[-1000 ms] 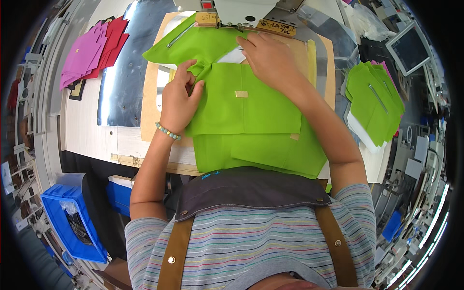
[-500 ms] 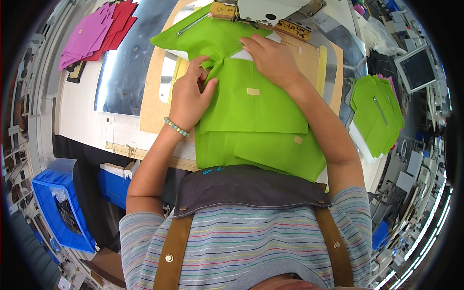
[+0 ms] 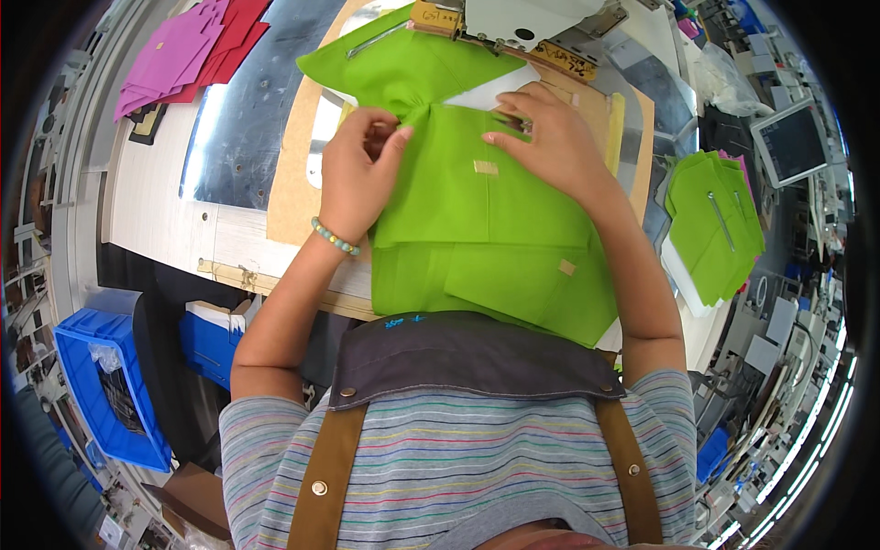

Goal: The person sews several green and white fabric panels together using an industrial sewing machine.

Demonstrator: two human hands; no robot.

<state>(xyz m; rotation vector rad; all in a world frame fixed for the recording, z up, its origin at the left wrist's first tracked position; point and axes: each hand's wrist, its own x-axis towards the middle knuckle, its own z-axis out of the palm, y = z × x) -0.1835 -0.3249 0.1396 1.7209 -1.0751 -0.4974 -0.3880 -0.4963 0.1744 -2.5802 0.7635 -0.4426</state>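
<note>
A bright green fabric piece [image 3: 440,197] lies in front of me, layered and folded near my body, with small tan stickers on it. My left hand [image 3: 362,170], wearing a beaded bracelet, has its thumb and fingers closed on the fabric's left edge. Beside it, a green panel with a zipper [image 3: 403,69] bunches into puckers. My right hand [image 3: 550,142] is over the fabric's upper right edge, thumb and forefinger apart. White backing [image 3: 490,90] shows between the two green parts. Beyond them is a white sewing machine head [image 3: 518,23].
Pink pieces [image 3: 170,55] and red pieces [image 3: 234,46] are stacked at far left, by a metal plate [image 3: 234,137]. Green zippered pieces [image 3: 710,225] lie at right near a screen [image 3: 790,136]. A blue crate [image 3: 110,385] stands at lower left.
My right hand has drawn back to the right, and its fingers have spread. More white backing shows. My left hand has curled its forefinger in at the fabric's edge.
</note>
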